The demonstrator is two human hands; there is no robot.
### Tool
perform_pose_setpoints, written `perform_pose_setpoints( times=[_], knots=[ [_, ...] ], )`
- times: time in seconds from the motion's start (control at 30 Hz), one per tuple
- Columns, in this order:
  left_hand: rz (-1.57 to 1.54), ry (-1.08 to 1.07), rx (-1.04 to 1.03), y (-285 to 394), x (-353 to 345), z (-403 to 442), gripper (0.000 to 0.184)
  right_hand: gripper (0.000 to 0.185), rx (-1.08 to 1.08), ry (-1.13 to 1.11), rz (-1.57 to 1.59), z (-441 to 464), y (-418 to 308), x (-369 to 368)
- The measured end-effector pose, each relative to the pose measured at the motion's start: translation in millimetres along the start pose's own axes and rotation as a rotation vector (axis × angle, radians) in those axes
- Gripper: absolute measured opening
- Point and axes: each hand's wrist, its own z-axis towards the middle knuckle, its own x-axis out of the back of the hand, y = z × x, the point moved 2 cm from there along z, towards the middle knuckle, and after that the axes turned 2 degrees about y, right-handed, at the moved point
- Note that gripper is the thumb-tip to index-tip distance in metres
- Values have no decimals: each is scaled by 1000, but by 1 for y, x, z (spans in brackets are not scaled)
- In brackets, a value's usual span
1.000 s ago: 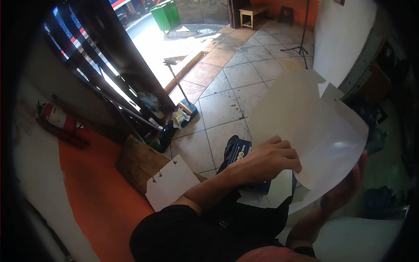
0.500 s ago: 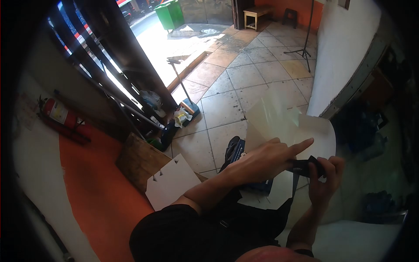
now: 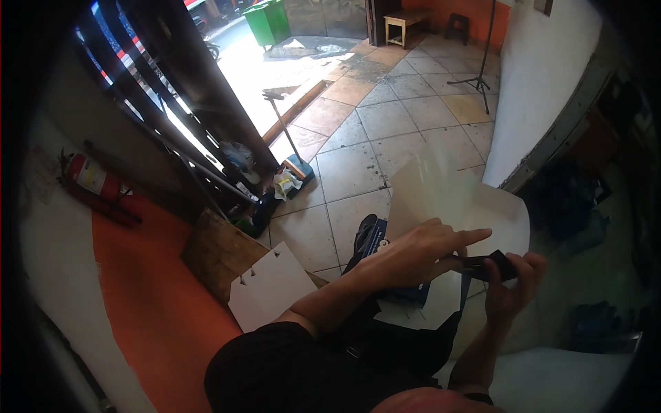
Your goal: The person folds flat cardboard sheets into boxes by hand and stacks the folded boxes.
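Between my hands is a small black object [image 3: 501,266], too dark to name. My right hand [image 3: 513,286] grips its right end with thumb and fingers. My left hand [image 3: 427,251] has its index finger stretched out to the right, while the thumb and other fingers close around the object's left end. A large, pale, glossy sheet [image 3: 499,210] lies curved just beyond both hands, partly covered by them. Under my left forearm is a dark blue box [image 3: 407,296] with white print, beside another pale sheet [image 3: 441,306] near my lap.
A notched white sheet [image 3: 268,289] lies at the left by a brown wooden board [image 3: 220,255]. A fire extinguisher [image 3: 93,179] is on the left wall. A broom [image 3: 286,131], green bin [image 3: 267,24], wooden bench [image 3: 403,20] and black stand [image 3: 478,82] are farther off.
The large sheet has dropped lower and flatter from its raised position. My right hand has moved from the sheet's right edge to the black object, which has come into view. My left index finger has stretched out.
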Motion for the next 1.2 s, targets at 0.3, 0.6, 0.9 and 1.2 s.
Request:
perform_pose_setpoints(
  times=[0.3, 0.6, 0.9, 1.2],
  knots=[
    [-59, 22, 10, -6, 2, -3, 68, 27, -67, -453, 164, 1, -15, -12],
    [-111, -101, 55, -6, 2, -5, 60, 29, -189, -544, 314, 5, -12, -7],
    [-352, -5, -147, -10, 19, -4, 28, 73, -495, -99, 699, -5, 43, -1],
    [-492, -68, -162, -36, 22, -2, 19, 90, -834, -342, 1488, -45, 70, -4]
  ],
)
